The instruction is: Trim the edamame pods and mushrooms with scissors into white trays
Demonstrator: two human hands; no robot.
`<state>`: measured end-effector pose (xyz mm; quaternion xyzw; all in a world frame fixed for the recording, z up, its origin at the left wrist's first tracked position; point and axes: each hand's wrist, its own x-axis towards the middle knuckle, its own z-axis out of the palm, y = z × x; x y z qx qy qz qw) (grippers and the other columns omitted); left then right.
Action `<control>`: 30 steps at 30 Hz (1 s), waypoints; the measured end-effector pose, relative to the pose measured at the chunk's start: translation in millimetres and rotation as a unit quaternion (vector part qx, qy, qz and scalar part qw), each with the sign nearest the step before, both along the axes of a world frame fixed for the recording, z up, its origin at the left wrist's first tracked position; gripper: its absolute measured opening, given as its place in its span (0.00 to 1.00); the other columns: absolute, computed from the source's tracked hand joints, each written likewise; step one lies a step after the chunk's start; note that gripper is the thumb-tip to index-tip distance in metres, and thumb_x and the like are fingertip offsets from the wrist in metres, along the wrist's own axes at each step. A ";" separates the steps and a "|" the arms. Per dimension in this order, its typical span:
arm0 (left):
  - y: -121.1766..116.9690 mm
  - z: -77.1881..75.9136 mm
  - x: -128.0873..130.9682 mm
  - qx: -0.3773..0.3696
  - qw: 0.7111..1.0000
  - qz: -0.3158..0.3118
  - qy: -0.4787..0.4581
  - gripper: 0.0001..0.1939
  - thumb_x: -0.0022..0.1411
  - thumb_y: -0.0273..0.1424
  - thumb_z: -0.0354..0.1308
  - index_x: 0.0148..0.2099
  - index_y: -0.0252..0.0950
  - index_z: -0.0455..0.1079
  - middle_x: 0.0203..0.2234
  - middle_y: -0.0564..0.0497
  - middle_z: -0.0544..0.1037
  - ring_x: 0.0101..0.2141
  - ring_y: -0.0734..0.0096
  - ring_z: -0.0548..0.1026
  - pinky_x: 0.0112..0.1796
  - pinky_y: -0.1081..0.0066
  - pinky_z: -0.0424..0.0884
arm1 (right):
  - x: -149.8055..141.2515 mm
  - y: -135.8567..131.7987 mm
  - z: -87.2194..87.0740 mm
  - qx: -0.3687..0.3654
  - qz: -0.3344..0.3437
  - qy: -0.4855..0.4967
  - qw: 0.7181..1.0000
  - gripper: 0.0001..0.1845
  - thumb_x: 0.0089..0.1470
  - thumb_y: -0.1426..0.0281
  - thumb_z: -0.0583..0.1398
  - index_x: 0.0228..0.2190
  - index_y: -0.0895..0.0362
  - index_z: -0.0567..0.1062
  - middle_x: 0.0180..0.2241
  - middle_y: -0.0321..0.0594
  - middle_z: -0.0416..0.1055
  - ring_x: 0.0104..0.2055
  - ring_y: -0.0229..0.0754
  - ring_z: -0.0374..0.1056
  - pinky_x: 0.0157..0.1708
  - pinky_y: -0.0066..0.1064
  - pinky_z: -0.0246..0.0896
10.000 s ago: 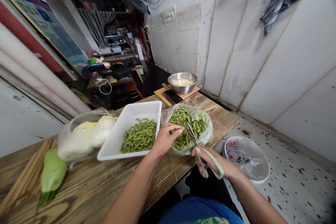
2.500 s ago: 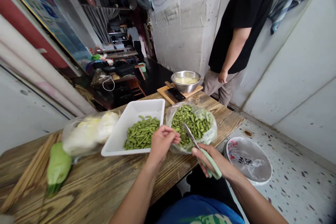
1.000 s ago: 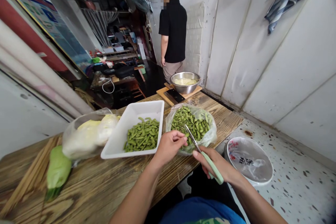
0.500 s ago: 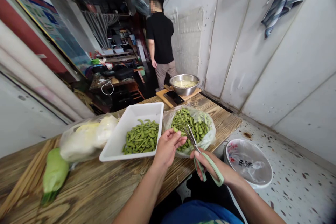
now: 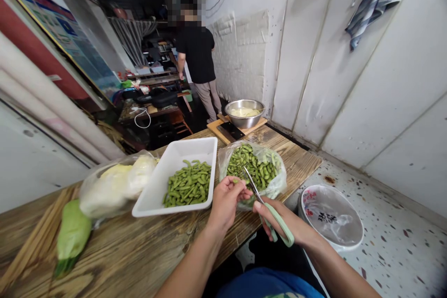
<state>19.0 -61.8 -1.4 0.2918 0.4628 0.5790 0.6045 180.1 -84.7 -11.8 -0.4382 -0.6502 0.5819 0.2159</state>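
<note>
Gripping scissors (image 5: 274,213) by the handles with fingers of right hand (image 5: 290,216) | pinching mostly hidden pod (image 5: 235,180) with fingers of left hand (image 5: 226,200), beside blades | beyond, on surface (image 5: 139,244): bag (image 5: 278,187) of pods (image 5: 258,167), tray (image 5: 180,150) of more to its left | farther: bowl (image 5: 246,122) on board (image 5: 213,127) | farthest: person in black (image 5: 197,51)

Saw bold black capitals (image 5: 326,217) on the round bin (image 5: 344,246), on the floor to the right of the wooden table (image 5: 150,251). Made out what looked like "FEE", turned upside down, but could not settle the other letters there. Noticed red print (image 5: 309,198) on that bin's side toward the table, too blurred to read. Found a printed banner (image 5: 68,30) behind the table to the left, and could decipher nothing on it. Likewise got no words from a small pale patch (image 5: 54,77) nearer the table.
</note>
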 end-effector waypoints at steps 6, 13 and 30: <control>1.0 -7.5 2.6 -0.002 0.999 -0.010 0.035 0.16 0.44 0.36 0.69 0.30 0.35 0.66 0.17 0.52 0.76 0.20 0.72 0.75 0.25 0.74 0.70 | -7.1 0.1 -12.6 -0.057 -0.049 0.007 0.997 0.41 0.46 0.28 0.48 0.31 0.55 0.64 0.11 0.25 0.58 0.10 0.34 0.56 0.10 0.23 0.51; 19.6 -4.0 -79.2 0.076 0.830 0.232 0.501 0.10 0.52 0.31 0.59 0.39 0.35 0.73 0.28 0.47 0.77 0.30 0.61 0.76 0.38 0.60 0.73 | 7.0 -0.4 -15.8 -0.077 -0.032 0.108 0.991 0.38 0.53 0.33 0.51 0.38 0.56 0.66 0.19 0.30 0.66 0.19 0.36 0.65 0.22 0.28 0.61; 94.1 -9.5 -53.5 0.162 0.582 -0.146 0.783 0.14 0.53 0.19 0.55 0.28 0.38 0.79 0.29 0.42 0.80 0.40 0.51 0.75 0.46 0.59 0.63 | 14.0 1.0 -22.7 -0.086 -0.019 0.110 0.990 0.35 0.56 0.36 0.52 0.38 0.57 0.67 0.19 0.30 0.66 0.19 0.36 0.65 0.21 0.26 0.60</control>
